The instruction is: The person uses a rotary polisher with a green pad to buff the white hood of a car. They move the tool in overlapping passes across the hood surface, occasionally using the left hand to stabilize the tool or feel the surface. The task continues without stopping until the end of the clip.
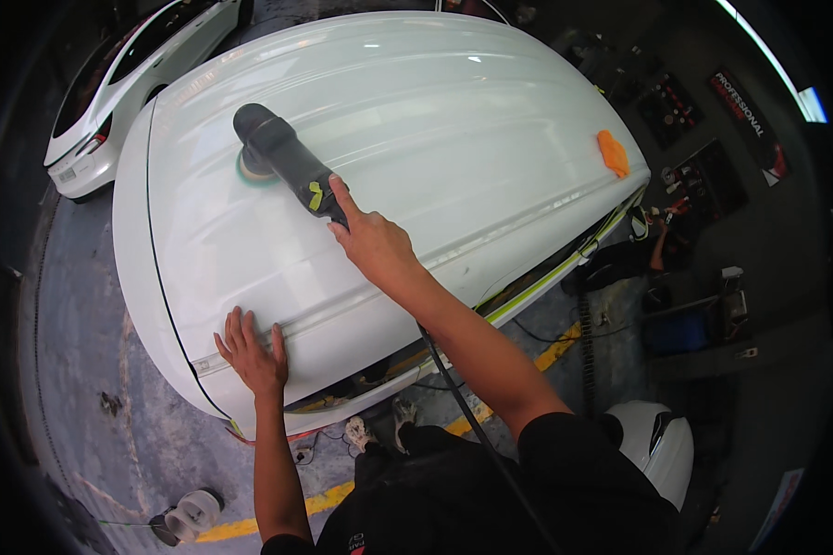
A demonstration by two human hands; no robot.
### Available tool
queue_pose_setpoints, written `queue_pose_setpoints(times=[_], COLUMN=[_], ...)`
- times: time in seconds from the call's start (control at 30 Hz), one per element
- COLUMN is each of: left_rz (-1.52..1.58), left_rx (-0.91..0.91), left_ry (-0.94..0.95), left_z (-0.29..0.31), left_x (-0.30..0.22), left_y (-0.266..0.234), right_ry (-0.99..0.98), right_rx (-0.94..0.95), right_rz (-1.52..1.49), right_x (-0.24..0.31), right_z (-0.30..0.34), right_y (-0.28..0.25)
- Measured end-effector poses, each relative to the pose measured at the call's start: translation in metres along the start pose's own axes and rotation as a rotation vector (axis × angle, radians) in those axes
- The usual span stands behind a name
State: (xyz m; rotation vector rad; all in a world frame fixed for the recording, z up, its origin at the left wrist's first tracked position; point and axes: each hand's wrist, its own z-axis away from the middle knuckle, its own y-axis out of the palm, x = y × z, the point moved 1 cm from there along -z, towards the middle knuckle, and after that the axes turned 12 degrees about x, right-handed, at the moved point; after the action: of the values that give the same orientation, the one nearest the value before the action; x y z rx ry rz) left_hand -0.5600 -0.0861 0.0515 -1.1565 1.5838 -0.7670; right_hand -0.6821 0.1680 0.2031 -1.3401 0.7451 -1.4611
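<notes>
My right hand [377,245] grips the rear end of a black polishing machine [292,162], its index finger stretched along the body. The polisher's round pad [254,171] rests against a white car roof [416,129]; most of the pad is hidden under the machine's head. A scrap of yellow-green tape [316,195] sticks to the housing. Lower left, my left hand [254,354] lies on the roof near its edge, fingers spread, holding nothing. A black cord [453,388] passes below my right forearm toward my body.
An orange cloth [612,154] lies at the roof's right end. Yellow-green masking tape [546,282] lines the near side of the car. Another white car [130,88] stands at the far left. White containers [194,514] sit on the floor, lower left. Someone's arm [658,248] shows at right.
</notes>
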Motion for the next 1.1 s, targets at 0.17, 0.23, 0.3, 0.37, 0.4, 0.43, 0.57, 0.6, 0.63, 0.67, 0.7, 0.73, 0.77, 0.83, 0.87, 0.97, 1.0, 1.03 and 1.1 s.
queue_pose_setpoints(times=[0.17, 0.23, 0.3, 0.37, 0.4, 0.43, 0.57, 0.6, 0.63, 0.67, 0.7, 0.73, 0.77, 0.83, 0.87, 0.97, 1.0, 1.03, 1.1], left_rz=[-0.012, -0.021, -0.007, 0.001, 0.001, 0.005, 0.022, 0.027, 0.03, 0.034, 0.039, 0.042, 0.035, 0.023, 0.021, 0.018, 0.021, 0.028, 0.026], left_rx=[-0.017, -0.023, -0.023, -0.016, -0.012, -0.009, -0.008, -0.014, -0.015, -0.022, -0.029, -0.035, -0.04, -0.047, -0.044, -0.041, -0.042, -0.044, -0.041], left_ry=[0.011, 0.002, -0.005, -0.019, -0.026, -0.03, -0.028, -0.027, -0.024, -0.02, -0.014, -0.007, -0.009, -0.009, -0.014, -0.022, -0.021, -0.014, -0.02], left_z=[-0.001, 0.0, -0.001, 0.001, 0.001, -0.001, 0.001, 0.0, 0.0, 0.0, 0.0, -0.001, -0.001, 0.0, 0.0, 0.0, 0.0, -0.001, 0.0], left_x=[0.001, 0.004, 0.002, 0.001, 0.001, 0.001, -0.001, -0.001, -0.001, -0.001, -0.002, -0.001, -0.001, -0.002, -0.002, -0.002, -0.001, -0.001, -0.001], left_y=[-0.002, -0.002, -0.002, -0.003, -0.003, -0.003, -0.004, -0.004, -0.004, -0.004, -0.003, -0.003, -0.004, -0.006, -0.006, -0.007, -0.007, -0.007, -0.005], right_ry=[0.041, 0.101, 0.139, 0.191, 0.223, 0.259, 0.295, 0.293, 0.294, 0.295, 0.294, 0.292, 0.291, 0.281, 0.277, 0.238, 0.237, 0.204, 0.159], right_rx=[-0.018, -0.002, -0.038, -0.059, -0.064, -0.074, -0.096, -0.111, -0.124, -0.138, -0.138, -0.139, -0.14, -0.129, -0.123, -0.103, -0.087, -0.109, -0.091], right_rz=[-0.004, -0.014, -0.032, -0.05, -0.059, -0.068, -0.138, -0.122, -0.11, -0.097, -0.092, -0.09, -0.087, -0.083, -0.081, -0.063, -0.065, -0.037, -0.044], right_x=[-0.021, -0.034, -0.056, -0.073, -0.079, -0.085, -0.093, -0.092, -0.089, -0.087, -0.086, -0.08, -0.075, -0.068, -0.065, -0.049, -0.043, -0.04, -0.031], right_z=[0.007, 0.008, 0.009, 0.009, 0.008, 0.006, -0.004, -0.007, -0.009, -0.01, -0.008, -0.005, -0.002, 0.003, 0.006, 0.016, 0.018, 0.018, 0.017], right_y=[-0.005, -0.019, -0.033, -0.044, -0.048, -0.052, -0.053, -0.05, -0.044, -0.04, -0.035, -0.031, -0.026, -0.016, -0.011, -0.001, 0.003, 0.008, 0.015])
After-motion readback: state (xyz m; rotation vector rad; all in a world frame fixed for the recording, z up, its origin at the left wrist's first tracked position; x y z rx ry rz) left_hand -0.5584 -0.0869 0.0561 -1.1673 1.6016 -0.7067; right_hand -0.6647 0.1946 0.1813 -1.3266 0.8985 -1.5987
